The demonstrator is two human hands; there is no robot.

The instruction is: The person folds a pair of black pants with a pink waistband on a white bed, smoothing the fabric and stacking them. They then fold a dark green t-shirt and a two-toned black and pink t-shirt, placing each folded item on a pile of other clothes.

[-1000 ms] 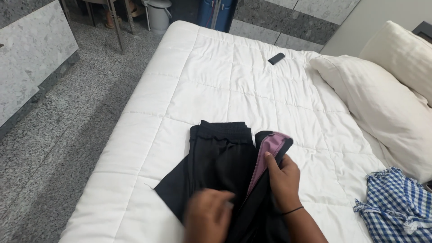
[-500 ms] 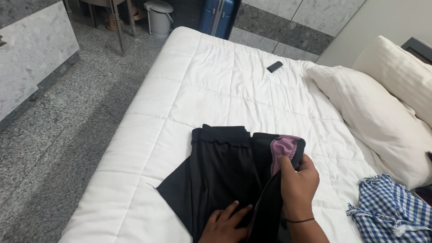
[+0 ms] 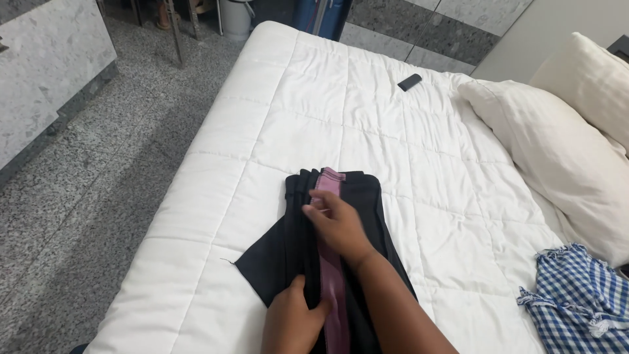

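Note:
A black garment [image 3: 275, 259] with a pink lining strip [image 3: 333, 288] lies folded lengthwise on the white quilt [image 3: 341, 118], its waistband toward the far end. My right hand [image 3: 337, 223] lies flat on the upper part of the garment, fingers stretched over the pink strip and the black cloth. My left hand [image 3: 291, 321] presses on the lower part at the frame's bottom edge, thumb beside the pink strip. Neither hand grips anything that I can see.
A blue and white checked cloth [image 3: 576, 298] lies crumpled at the lower right. Two white pillows [image 3: 557, 144] rest at the right. A small black device [image 3: 409, 82] sits on the far quilt. Grey speckled floor [image 3: 98, 177] runs along the bed's left side.
The right side of the garment has been folded over to the left, so the pink strip now runs down the middle. My right hand moved left onto it; my left hand shifted lower.

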